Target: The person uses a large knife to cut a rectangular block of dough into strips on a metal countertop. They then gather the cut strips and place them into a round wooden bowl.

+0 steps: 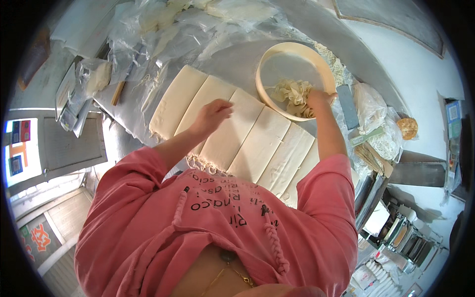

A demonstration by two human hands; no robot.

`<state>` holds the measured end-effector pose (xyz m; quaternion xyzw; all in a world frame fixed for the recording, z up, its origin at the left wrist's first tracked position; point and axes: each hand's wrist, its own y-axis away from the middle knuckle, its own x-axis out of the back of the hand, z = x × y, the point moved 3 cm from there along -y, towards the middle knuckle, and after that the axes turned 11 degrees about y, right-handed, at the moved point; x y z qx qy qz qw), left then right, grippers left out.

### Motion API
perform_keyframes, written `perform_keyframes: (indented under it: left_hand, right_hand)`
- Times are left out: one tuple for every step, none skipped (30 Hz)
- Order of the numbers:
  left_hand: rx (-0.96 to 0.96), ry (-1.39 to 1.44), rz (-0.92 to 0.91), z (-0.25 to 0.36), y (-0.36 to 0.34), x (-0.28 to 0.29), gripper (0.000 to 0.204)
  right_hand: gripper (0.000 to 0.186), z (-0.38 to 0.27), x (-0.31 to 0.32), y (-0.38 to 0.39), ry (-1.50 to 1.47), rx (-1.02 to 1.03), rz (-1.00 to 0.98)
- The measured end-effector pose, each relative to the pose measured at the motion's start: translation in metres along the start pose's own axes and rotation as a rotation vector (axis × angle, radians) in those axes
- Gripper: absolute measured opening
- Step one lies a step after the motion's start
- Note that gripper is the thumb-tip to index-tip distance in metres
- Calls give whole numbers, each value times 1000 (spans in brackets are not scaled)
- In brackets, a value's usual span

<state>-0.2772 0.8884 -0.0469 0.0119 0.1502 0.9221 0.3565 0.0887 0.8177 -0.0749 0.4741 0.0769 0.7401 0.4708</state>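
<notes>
My right hand [319, 100] reaches into a round wooden-rimmed sieve [271, 53] and closes on a heap of pale, wide dough strips [293, 93] inside it. Its fingertips are partly hidden among the strips. Over the flat stacked dough sheets [250, 129], my left hand [214, 116] is held with its fingers loosely bent and nothing visible in them. Those sheets lie side by side in a long row, cut into broad rectangles, with ragged fringes at the near edge. The sieve stands just beyond the row, touching or close to its far edge.
Crumpled clear plastic sheeting [198, 30] covers the far left of the grey worktop. Loose noodles [330, 58] lie behind the sieve. To the right are a grey slab [349, 106], plastic bags [370, 105] and a round brown flatbread [407, 128]. A machine with rollers [403, 237] stands lower right.
</notes>
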Motion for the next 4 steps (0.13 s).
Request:
perform_keyframes:
  left_hand:
    - [-42,33,40,-7,21,21,25]
    - [-71,53,161,-15,44,44,25]
    - [-98,75,277,-25,71,67,24]
    - [-99,91,289,-30,74,65,24]
  right_hand:
    - [35,4,6,8,-159,-3,99]
    - [38,14,12,15,-317,-7,200]
    - [42,27,14,17,-475,-13,297]
    - [42,27,16,17,-457,-7,303]
